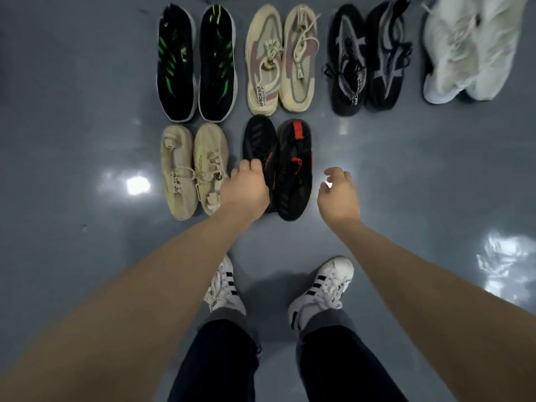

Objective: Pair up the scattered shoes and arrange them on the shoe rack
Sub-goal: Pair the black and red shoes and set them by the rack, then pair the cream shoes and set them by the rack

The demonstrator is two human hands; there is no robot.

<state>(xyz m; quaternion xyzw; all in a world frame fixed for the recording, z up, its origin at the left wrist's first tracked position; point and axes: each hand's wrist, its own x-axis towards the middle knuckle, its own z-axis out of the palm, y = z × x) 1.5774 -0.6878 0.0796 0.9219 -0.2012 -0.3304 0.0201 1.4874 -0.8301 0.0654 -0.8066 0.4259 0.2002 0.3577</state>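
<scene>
Dark trousers (pixel 226 361) and two white trainers with black stripes (pixel 322 288) sit at 6 o'clock, worn by the person, toes pointing up-frame on a glossy grey floor (pixel 72 140).

Both bare forearms reach forward from the bottom corners.

Left hand (pixel 245 188): fingers curled down onto the left shoe of the black-and-red pair (pixel 293 169), around its collar area. Looks like a grip on that shoe, though the fingertips are hidden behind the hand. That pair sits dead centre, side by side, touching.

Right hand (pixel 338 192): at about 3 o'clock of the black-and-red pair, just beside it, not touching. Fingers loosely curled, holding nothing.

Near row:
- beige pair (pixel 193 169) at 9 o'clock of the centre pair, just beside the left hand.

Far row, 10 o'clock to 2 o'clock:
- black pair with green streaks (pixel 197 65)
- cream pair with pink panels and loose laces (pixel 280 59)
- black-and-grey knit pair (pixel 368 59)
- white pair (pixel 470 47), blurred, tilted, partly cut by the frame edge.

All six pairs lie on the floor, each shoe next to its match, toes away from the camera. Ceiling lights glare off the floor at 9, 3 and 4 o'clock.
</scene>
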